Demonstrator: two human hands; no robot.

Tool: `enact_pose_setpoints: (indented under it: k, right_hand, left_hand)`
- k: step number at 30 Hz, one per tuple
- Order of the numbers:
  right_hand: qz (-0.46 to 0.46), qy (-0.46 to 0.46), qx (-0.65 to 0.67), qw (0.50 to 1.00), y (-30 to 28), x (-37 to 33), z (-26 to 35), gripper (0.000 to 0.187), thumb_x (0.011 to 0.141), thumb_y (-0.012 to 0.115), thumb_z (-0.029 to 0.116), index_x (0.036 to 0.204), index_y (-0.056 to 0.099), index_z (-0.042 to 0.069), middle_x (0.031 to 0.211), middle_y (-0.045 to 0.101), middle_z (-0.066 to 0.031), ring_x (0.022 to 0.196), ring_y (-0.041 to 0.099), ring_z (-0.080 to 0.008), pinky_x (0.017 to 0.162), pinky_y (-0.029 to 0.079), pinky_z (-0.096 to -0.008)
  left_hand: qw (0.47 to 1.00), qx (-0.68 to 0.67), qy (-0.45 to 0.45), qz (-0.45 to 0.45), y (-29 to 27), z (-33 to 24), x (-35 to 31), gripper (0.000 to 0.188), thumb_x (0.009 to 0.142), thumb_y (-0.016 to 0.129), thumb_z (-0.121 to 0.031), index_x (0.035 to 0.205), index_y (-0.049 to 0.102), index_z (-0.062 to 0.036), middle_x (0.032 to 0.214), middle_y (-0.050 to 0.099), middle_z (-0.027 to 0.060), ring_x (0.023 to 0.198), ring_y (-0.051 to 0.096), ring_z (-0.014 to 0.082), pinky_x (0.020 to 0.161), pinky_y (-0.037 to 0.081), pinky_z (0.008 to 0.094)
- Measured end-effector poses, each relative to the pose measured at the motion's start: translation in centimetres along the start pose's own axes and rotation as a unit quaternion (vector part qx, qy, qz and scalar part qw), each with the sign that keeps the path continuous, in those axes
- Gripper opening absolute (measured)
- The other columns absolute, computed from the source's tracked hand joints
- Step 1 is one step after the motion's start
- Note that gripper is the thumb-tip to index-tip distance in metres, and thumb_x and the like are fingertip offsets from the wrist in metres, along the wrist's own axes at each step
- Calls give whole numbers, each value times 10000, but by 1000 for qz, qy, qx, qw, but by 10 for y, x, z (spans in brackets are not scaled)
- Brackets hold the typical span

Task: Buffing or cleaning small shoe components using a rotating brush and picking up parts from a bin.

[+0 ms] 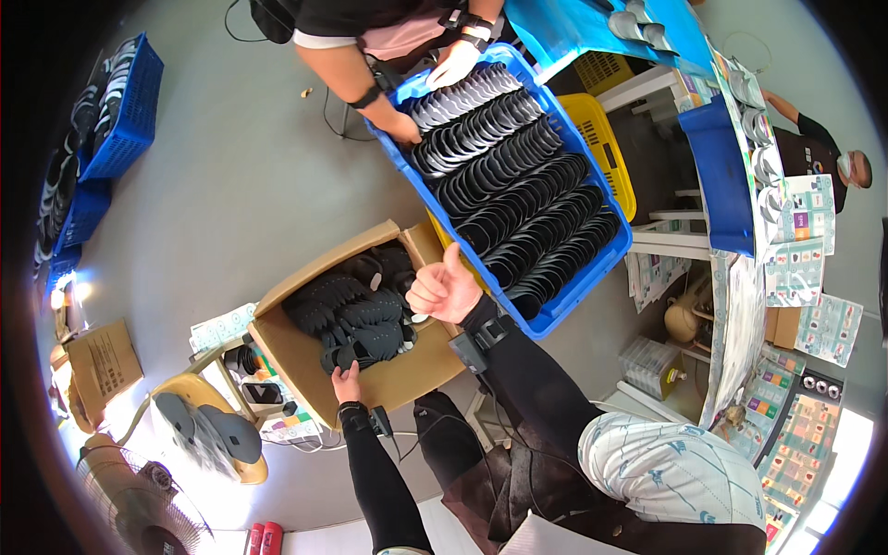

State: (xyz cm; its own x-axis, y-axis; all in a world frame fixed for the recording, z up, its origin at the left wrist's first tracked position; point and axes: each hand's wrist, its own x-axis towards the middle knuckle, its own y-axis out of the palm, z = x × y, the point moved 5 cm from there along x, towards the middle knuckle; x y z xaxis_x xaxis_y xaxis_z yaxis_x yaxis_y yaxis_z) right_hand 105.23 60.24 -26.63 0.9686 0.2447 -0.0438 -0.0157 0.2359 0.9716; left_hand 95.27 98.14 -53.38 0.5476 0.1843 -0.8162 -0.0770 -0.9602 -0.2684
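An open cardboard box (407,388) stands tilted before me, holding a heap of black curved pieces (356,314). My left hand (347,381) is at the box's near side, fingers apart, their tips at the edge of a black piece; I cannot tell whether they grip it. Over the box's right edge my right hand (444,289) is raised, its fingers curled and thumb up, with nothing showing in it. Beyond it lies a blue crate (435,205) packed with rows of black and grey curved pieces (523,203). Another person's hand (400,128) reaches into its far left corner.
A yellow crate (615,162) sits behind the blue crate. Blue baskets (129,129) with similar pieces stand far left. A stool (254,470) with wrapped grey pieces and a fan (148,499) are at lower left. A workbench (671,242) runs along the right; another person (814,148) stands beyond it.
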Motion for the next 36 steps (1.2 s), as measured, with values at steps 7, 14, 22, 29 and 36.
enact_pose_setpoints:
  k: [7, 14, 22, 29, 36]
  right_hand:
    - [-348, 217, -165, 897, -115, 15, -95, 441, 985, 584, 500, 846, 651, 87, 692, 651, -63, 706, 675, -177, 608, 502, -272]
    - [-377, 263, -547, 699, -283, 33, -155, 574, 826, 803, 396, 1203, 595, 16, 1139, 643, -111, 1038, 629, -217, 838, 537, -346]
    - [-288, 240, -738, 561, -377, 72, -208, 880, 715, 848, 412, 1402, 489, -3, 1362, 562, -249, 1263, 548, -378, 1060, 453, -418]
    - [-268, 206, -792, 508, -401, 99, -225, 853, 677, 867, 406, 1358, 533, 15, 1342, 539, -258, 1233, 526, -435, 1057, 452, -433]
    - [-240, 180, -870, 392, -378, 111, -231, 898, 603, 887, 541, 1378, 568, 219, 1609, 148, -196, 1464, 118, -488, 1150, 200, -668]
  left_hand:
    - [981, 139, 132, -28, -80, -6, 57, 736, 920, 711, -337, 1372, 423, 168, 1221, 648, 192, 1161, 589, 234, 1025, 424, 308]
    - [985, -96, 0, -142, -67, -11, 140, 1044, 857, 713, -577, 1459, 311, 174, 1495, 424, 306, 1394, 435, 337, 1152, 323, 381]
    - [975, -137, 26, -174, -11, -3, 223, 1139, 819, 708, -655, 1477, 280, 170, 1495, 411, 314, 1383, 432, 362, 1139, 343, 392]
    - [983, 11, 30, -180, -14, -9, 271, 1017, 780, 685, -731, 1346, 535, 101, 1387, 504, 325, 1284, 496, 407, 1088, 382, 429]
    - [965, -225, 122, -65, -16, -3, 287, 951, 756, 887, -385, 1430, 399, 75, 1403, 525, 188, 1260, 526, 266, 1086, 393, 354]
